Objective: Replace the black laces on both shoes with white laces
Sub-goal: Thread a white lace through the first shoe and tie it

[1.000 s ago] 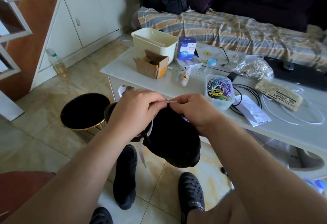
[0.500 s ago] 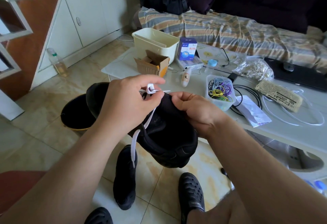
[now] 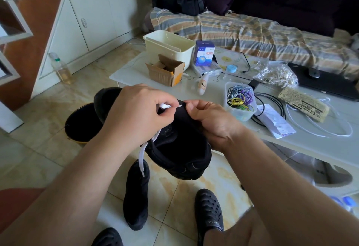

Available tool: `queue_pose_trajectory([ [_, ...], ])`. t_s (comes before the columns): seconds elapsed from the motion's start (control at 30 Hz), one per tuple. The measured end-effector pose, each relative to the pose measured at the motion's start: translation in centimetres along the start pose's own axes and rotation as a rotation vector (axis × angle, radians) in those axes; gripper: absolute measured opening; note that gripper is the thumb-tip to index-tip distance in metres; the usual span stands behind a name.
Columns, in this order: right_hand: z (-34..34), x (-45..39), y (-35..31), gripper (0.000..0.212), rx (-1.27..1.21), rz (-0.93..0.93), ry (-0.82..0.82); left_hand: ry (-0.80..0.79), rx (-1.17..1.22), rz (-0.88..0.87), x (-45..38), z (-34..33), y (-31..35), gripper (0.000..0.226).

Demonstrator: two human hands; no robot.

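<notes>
A black shoe (image 3: 178,148) is held up in front of me, above the floor. My left hand (image 3: 136,115) pinches a white lace (image 3: 165,106) near the top of the shoe, and the lace's tip points right toward my other hand. The loose end of the lace (image 3: 142,156) hangs down below my left wrist. My right hand (image 3: 211,121) grips the shoe's upper edge, thumb close to the lace tip. A second black shoe (image 3: 136,197) stands on the tiled floor below. Another white lace (image 3: 320,129) lies on the table at the right.
A white low table (image 3: 213,98) carries a cream bin (image 3: 169,45), a cardboard box (image 3: 165,71), a blue box (image 3: 204,53), a tub of rubber bands (image 3: 240,100), cables and papers. A black waste bin (image 3: 81,123) stands on the floor at left. My sandalled feet (image 3: 208,210) are below.
The shoe has risen and tilted, its toe now over the waste bin. My left hand has moved left and up along the lace, leaving a small loop at its fingertips.
</notes>
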State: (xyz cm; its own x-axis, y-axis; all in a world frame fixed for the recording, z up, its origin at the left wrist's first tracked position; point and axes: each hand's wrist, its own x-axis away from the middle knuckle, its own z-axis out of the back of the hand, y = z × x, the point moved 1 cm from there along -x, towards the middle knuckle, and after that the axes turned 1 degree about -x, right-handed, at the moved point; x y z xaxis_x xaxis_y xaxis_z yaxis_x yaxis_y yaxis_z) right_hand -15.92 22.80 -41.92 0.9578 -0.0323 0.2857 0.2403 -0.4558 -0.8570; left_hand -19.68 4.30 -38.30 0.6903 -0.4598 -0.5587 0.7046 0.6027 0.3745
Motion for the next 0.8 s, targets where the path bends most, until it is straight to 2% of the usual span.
queue_pose_trajectory([
  [0.23, -0.7, 0.5, -0.3, 0.011, 0.179, 0.097, 0.106, 0.021, -0.052, 0.113, 0.0, -0.8, 0.2, 0.018],
  [0.37, -1.0, 0.6, -0.2, 0.009, 0.584, 0.269, 0.252, 0.001, -0.060, 0.170, -0.1, -1.3, 0.8, 0.015],
  [0.43, -1.1, 0.5, 0.0, 0.011, 0.708, 0.340, 0.309, 0.000, -0.053, 0.186, -0.1, -1.6, 1.0, 0.013],
  [0.67, -0.6, -0.3, 0.0, 0.010, 0.726, 0.391, 0.393, 0.089, -0.054, 0.135, 0.0, -3.2, 0.9, 0.009],
  [0.8, -0.5, -0.3, -0.2, 0.012, 0.704, 0.399, 0.396, 0.176, 0.054, 0.205, 0.4, -3.1, 1.3, 0.011],
])
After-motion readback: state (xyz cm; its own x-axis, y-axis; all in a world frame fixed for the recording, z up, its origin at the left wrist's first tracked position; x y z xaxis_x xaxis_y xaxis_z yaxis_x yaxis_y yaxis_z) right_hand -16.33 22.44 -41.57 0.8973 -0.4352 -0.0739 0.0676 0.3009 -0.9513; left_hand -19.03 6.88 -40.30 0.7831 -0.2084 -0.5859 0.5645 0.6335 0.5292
